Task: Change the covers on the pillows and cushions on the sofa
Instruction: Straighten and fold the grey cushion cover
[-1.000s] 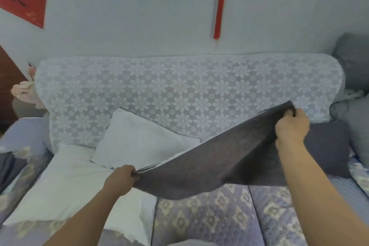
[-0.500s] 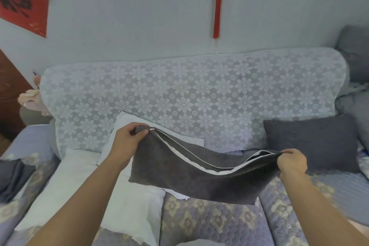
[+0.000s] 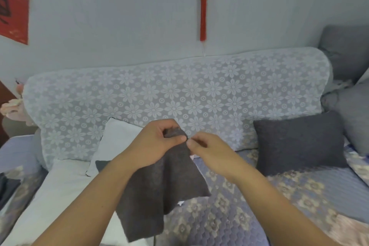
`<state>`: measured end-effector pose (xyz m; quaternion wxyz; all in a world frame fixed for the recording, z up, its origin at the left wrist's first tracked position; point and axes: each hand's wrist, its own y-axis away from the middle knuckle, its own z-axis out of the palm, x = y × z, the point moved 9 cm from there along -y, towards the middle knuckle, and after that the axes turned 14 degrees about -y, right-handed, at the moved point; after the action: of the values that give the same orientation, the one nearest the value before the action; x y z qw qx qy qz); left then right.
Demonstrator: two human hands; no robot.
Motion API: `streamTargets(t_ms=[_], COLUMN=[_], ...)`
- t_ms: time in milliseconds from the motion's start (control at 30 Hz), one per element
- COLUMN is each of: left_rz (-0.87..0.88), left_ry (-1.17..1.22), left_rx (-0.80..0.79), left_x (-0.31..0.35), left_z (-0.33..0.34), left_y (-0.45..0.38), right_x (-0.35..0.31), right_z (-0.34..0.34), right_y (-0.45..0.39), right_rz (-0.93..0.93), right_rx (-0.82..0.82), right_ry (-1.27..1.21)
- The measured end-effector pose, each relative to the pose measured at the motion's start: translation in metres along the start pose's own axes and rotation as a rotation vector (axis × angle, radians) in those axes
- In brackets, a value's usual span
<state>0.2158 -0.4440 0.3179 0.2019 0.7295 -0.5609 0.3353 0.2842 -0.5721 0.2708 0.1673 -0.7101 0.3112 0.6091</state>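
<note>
A dark grey cushion cover [image 3: 159,187] hangs folded in front of me above the sofa seat. My left hand [image 3: 157,142] grips its gathered top edge. My right hand [image 3: 207,149] meets it from the right, thumb and finger pinching the same top edge. A bare white cushion [image 3: 117,142] leans against the sofa back behind my left hand. A larger white pillow [image 3: 58,195] lies flat on the seat at the left. A cushion in a dark grey cover [image 3: 299,144] stands against the back at the right.
The sofa back [image 3: 179,94] wears a white floral lace throw, and the seat [image 3: 249,205] a quilted blue patterned one. Grey cushions [image 3: 351,90] pile at the far right. Dark fabric [image 3: 8,189] lies at the left edge. A red tassel [image 3: 203,6] hangs on the wall.
My hands came together at the centre, folding the cover, which was stretched wide between them. The cover now hangs down doubled from my left hand.
</note>
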Motion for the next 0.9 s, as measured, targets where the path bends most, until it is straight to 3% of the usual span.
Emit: streamTargets(t_ms=[100, 267, 367, 467, 600, 800, 900], left_rz=[0.031, 0.046, 0.054, 0.018, -0.009, 0.018, -0.003], left_ry=[-0.128, -0.098, -0.055, 0.022, 0.045, -0.119, -0.105], left_rx=[0.050, -0.031, -0.011, 0.001, -0.006, 0.003, -0.021], left_x=[0.016, 0.028, 0.034, 0.031, 0.031, 0.043, 0.045], left_z=[-0.011, -0.012, -0.013, -0.016, -0.015, -0.003, 0.000], left_y=[0.000, 0.006, 0.005, 0.004, 0.005, 0.004, 0.002], right_x=[0.006, 0.005, 0.001, -0.014, -0.049, -0.069, -0.055], right_z=[0.001, 0.015, 0.011, -0.004, -0.010, -0.021, -0.034], right_y=[0.007, 0.008, 0.008, 0.017, 0.035, 0.036, 0.029], right_rz=[0.009, -0.005, -0.027, -0.147, -0.335, -0.463, -0.372], right_rx=[0.076, -0.033, 0.085, 0.245, 0.198, 0.334, 0.368], right_ry=[0.007, -0.200, -0.159, -0.184, -0.445, -0.233, -0.338])
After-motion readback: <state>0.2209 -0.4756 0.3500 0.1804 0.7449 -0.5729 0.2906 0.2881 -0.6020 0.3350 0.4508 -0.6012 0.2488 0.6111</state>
